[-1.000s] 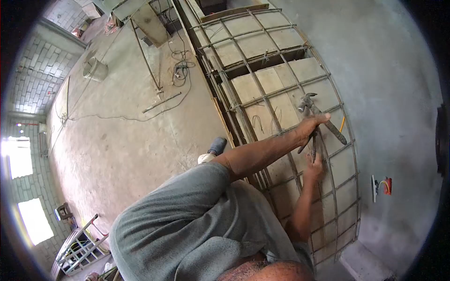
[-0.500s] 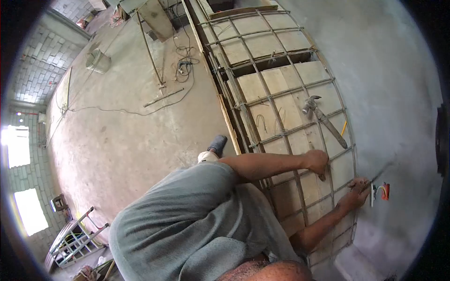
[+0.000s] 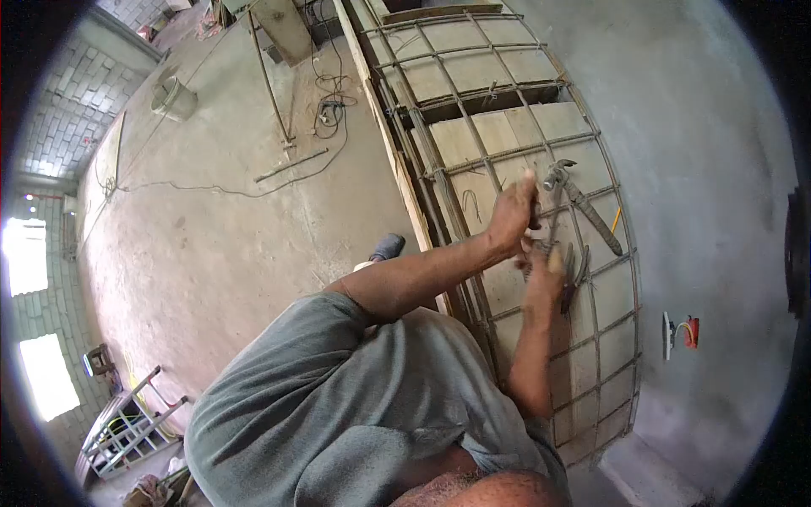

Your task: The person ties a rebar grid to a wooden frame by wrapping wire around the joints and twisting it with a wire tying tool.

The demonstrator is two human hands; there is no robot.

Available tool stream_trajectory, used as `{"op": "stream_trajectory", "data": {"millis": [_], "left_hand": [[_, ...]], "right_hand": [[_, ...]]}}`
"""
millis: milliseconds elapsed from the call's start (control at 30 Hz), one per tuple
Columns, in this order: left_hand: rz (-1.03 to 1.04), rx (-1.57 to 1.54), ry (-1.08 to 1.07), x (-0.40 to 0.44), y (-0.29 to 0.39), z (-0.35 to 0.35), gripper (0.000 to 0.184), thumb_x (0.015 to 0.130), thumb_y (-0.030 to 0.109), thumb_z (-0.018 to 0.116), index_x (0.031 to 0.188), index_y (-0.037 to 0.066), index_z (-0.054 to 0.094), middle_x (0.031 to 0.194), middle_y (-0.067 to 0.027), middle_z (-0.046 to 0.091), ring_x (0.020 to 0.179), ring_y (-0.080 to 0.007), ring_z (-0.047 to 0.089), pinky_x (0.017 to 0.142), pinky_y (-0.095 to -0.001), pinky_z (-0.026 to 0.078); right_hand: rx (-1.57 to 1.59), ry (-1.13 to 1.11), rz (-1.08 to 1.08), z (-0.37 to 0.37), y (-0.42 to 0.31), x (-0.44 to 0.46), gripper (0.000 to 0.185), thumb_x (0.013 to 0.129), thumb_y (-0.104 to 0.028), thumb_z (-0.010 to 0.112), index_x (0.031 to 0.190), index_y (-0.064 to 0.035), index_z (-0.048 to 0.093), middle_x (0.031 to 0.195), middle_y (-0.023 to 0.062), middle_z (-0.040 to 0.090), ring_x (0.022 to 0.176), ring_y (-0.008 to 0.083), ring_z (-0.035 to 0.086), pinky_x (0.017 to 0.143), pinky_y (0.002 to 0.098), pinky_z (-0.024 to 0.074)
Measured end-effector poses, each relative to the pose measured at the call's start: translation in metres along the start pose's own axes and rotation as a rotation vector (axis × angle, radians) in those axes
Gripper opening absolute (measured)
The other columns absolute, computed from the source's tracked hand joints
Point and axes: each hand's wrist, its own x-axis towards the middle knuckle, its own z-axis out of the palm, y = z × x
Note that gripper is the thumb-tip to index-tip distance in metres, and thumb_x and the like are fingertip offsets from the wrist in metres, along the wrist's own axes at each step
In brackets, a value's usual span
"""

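My left hand is over the rebar grid, slightly blurred, with its fingers stretched out and no object clearly visible in them. Just below it, my right hand is closed around pincers, whose dark curved handles stick out beside the palm. The fingers of both hands nearly meet, and the exact contact at the bars is hidden. A claw hammer lies across the bars to the right of my hands. A bent piece of wire rests on the boards to their left.
A grey wall runs along the right, with an electrical box and loose wires. A wooden edge board borders the grid. On the concrete floor are a bucket, a tangled cable and a ladder.
My right hand has moved from beside the wall box up and left to the middle of the grid. The left hand has risen and moved left, and its fingers have straightened.
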Motion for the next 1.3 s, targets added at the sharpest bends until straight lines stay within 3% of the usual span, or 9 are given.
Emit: {"op": "stream_trajectory", "data": {"millis": [100, 167, 233, 333, 500, 867, 1000, 1233, 1300], "left_hand": [[0.07, 0.182, 0.24, -0.001, 0.007, -0.011, 0.05, 0.101, 0.054, 0.037, 0.084, 0.008, 0.047, 0.07, -0.0013, 0.044, 0.061, -0.0116, 0.041, 0.056, -0.0303, 0.038], [0.34, 0.361, 0.282, 0.008, -0.016, -0.035, 0.05, 0.102, 0.055, 0.033, 0.087, 0.008, 0.045, 0.072, -0.0002, 0.04, 0.062, -0.0109, 0.036, 0.057, -0.0302, 0.037], [0.225, 0.328, 0.282, -0.015, 0.0, -0.045, 0.049, 0.102, 0.052, 0.035, 0.093, 0.006, 0.048, 0.075, -0.0025, 0.047, 0.067, -0.0117, 0.043, 0.062, -0.0294, 0.04], [0.154, 0.281, 0.048, -0.032, 0.015, -0.065, 0.05, 0.102, 0.052, 0.037, 0.1, 0.004, 0.052, 0.082, -0.005, 0.056, 0.073, -0.0126, 0.051, 0.068, -0.029, 0.044], [-0.047, 0.248, -0.298, -0.056, 0.055, -0.088, 0.044, 0.094, 0.035, 0.064, 0.119, -0.001, 0.056, 0.102, -0.0102, 0.066, 0.094, -0.0175, 0.063, 0.087, -0.033, 0.051], [0.006, 0.421, -0.05, -0.054, 0.048, -0.1, 0.02, 0.093, 0.019, 0.065, 0.086, 0.0, 0.063, 0.076, -0.0081, 0.068, 0.062, -0.0165, 0.066, 0.059, -0.0302, 0.056], [0.011, 0.39, -0.016, -0.048, 0.046, -0.104, 0.016, 0.094, 0.014, 0.063, 0.098, -0.002, 0.062, 0.078, -0.0092, 0.067, 0.063, -0.0166, 0.066, 0.059, -0.0294, 0.056], [0.031, 0.325, 0.186, -0.048, 0.044, -0.12, 0.014, 0.092, 0.012, 0.063, 0.099, 0.0, 0.06, 0.076, -0.007, 0.063, 0.061, -0.0168, 0.064, 0.052, -0.0275, 0.052], [0.019, 0.339, 0.19, -0.051, 0.043, -0.119, 0.011, 0.092, 0.012, 0.063, 0.094, 0.001, 0.06, 0.073, -0.0059, 0.061, 0.06, -0.0168, 0.063, 0.05, -0.0275, 0.051]], "right_hand": [[0.302, -0.225, 0.145, 0.029, -0.017, -0.024, 0.024, 0.097, -0.023, 0.054, 0.098, -0.0007, 0.06, 0.078, 0.0044, 0.061, 0.061, 0.0133, 0.055, 0.057, 0.0302, 0.0455], [0.217, -0.149, 0.143, 0.038, 0.001, -0.018, 0.025, 0.096, -0.025, 0.057, 0.095, -0.0004, 0.06, 0.073, 0.005, 0.058, 0.057, 0.0133, 0.053, 0.054, 0.0293, 0.0444], [0.078, -0.235, 0.085, 0.035, 0.008, -0.017, 0.026, 0.095, -0.027, 0.062, 0.095, -0.0007, 0.059, 0.068, 0.0029, 0.053, 0.055, 0.0135, 0.05, 0.052, 0.0286, 0.0428], [0.395, -0.279, 0.221, 0.025, 0.016, -0.017, 0.017, 0.092, -0.016, 0.059, 0.088, -0.0003, 0.058, 0.065, 0.0037, 0.051, 0.053, 0.0146, 0.048, 0.052, 0.0342, 0.0428], [0.467, -0.378, 0.204, 0.015, 0.008, -0.035, 0.023, 0.089, -0.024, 0.07, 0.085, -0.0049, 0.058, 0.061, 0.0011, 0.048, 0.052, 0.0143, 0.047, 0.053, 0.0345, 0.0429], [0.513, -0.35, 0.3, 0.04, 0.012, -0.048, 0.019, 0.089, -0.018, 0.068, 0.083, -0.0056, 0.055, 0.058, 0.0011, 0.047, 0.049, 0.0135, 0.046, 0.049, 0.0317, 0.0406], [0.488, -0.327, 0.255, 0.042, 0.003, -0.052, 0.019, 0.088, -0.018, 0.069, 0.083, -0.0043, 0.057, 0.059, 0.001, 0.048, 0.05, 0.0129, 0.046, 0.049, 0.0307, 0.0406], [0.191, -0.357, 0.268, 0.027, 0.003, -0.05, 0.036, 0.086, -0.037, 0.073, 0.092, -0.0023, 0.064, 0.076, 0.0055, 0.062, 0.066, 0.0148, 0.057, 0.058, 0.0326, 0.0461], [-0.411, -0.314, -0.044, 0.036, 0.002, -0.052, 0.05, 0.083, -0.049, 0.073, 0.093, -0.0008, 0.065, 0.078, 0.0087, 0.064, 0.072, 0.0204, 0.061, 0.066, 0.0369, 0.0488]]}}
